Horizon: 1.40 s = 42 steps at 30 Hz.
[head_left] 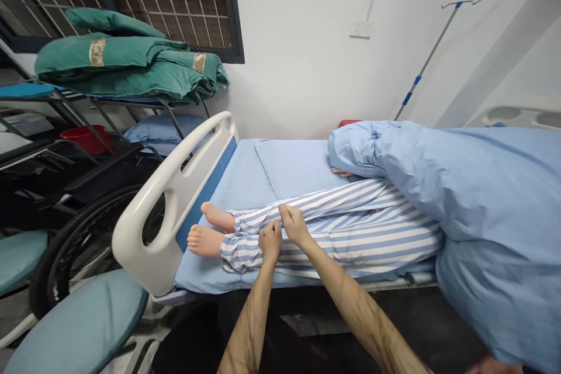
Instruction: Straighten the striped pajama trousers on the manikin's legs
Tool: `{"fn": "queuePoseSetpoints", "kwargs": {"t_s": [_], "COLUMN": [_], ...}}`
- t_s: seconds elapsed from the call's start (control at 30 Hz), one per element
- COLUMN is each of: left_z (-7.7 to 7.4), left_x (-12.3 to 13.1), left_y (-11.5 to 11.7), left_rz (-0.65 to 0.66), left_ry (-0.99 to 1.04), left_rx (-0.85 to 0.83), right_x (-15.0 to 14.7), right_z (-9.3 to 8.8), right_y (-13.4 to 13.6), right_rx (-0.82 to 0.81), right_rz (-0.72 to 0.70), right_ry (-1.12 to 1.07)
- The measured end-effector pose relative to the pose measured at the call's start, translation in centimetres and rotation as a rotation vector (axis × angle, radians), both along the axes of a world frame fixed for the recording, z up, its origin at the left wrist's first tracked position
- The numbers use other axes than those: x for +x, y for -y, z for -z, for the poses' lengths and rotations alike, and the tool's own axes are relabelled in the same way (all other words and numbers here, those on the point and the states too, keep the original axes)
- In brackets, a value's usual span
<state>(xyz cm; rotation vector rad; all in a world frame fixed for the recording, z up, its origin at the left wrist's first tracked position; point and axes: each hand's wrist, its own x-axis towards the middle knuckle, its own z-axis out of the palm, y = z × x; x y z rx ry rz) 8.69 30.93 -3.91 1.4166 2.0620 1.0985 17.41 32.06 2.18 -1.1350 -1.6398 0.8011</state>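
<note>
Two legs in blue-and-white striped trousers lie on a bed with a light blue sheet. Their bare feet point to the footboard at the left. My left hand is a closed fist over the nearer lower leg. Just right of it, my right hand is also closed, over the lower legs near the knees. What either hand holds, if anything, is hidden. A blue quilt covers the body from the hips up, and part of another hand shows under its edge.
A white footboard closes the bed's left end. Beyond it stand a wheelchair, a teal stool and a rack with folded green quilts. An IV pole rises behind the bed. Fingers show at the bottom right.
</note>
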Motion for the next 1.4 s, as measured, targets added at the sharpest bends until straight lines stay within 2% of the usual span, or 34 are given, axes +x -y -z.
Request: {"fn": "queuePoseSetpoints", "kwargs": {"t_s": [0.13,0.2,0.3,0.5,0.57,0.67,0.77,0.87,0.97,1.07,1.13,1.2,1.4], "left_z": [0.6,0.7,0.0,-4.1,-4.6,-3.3,-1.1,0.0,0.0,-0.1,0.0,0.2,0.6], "left_x": [0.0,-0.1,-0.1,1.1,1.8,2.5,2.7,2.6,2.4,2.3,2.3,2.4,2.5], "left_y": [0.1,0.1,0.0,-0.6,-0.4,0.3,0.8,0.7,0.5,0.4,0.4,0.5,0.7], "left_rz": [0.008,0.024,0.045,0.078,0.09,0.011,-0.042,-0.021,-0.005,-0.001,-0.007,-0.009,0.012], "left_ry": [0.017,0.034,0.131,0.544,0.596,0.515,0.244,0.039,-0.023,-0.057,-0.063,-0.055,-0.024], "left_rx": [0.048,0.066,0.108,0.287,0.339,0.317,0.194,0.092,0.056,0.061,0.069,0.085,0.14], "right_x": [0.2,0.2,0.1,0.6,0.8,1.0,0.9,0.7,0.9,1.8,2.5,3.1,3.6], "right_z": [4.5,6.0,6.6,6.5,6.7,6.8,6.9,6.3,4.4,1.9,1.0,1.4,6.0], "right_y": [0.5,0.6,0.4,-0.4,-0.6,-0.7,-0.8,-0.7,-0.5,-0.2,-0.1,0.0,0.4], "right_rx": [-0.069,-0.072,-0.072,-0.063,-0.084,-0.118,-0.146,-0.168,-0.155,-0.061,0.0,0.009,-0.051], "right_rz": [0.131,0.185,0.191,0.196,0.182,0.18,0.199,0.19,0.14,0.071,0.047,0.051,0.22], "right_ry": [0.157,0.208,0.184,0.006,-0.061,-0.132,-0.144,-0.137,-0.096,-0.04,-0.034,-0.034,0.037]}}
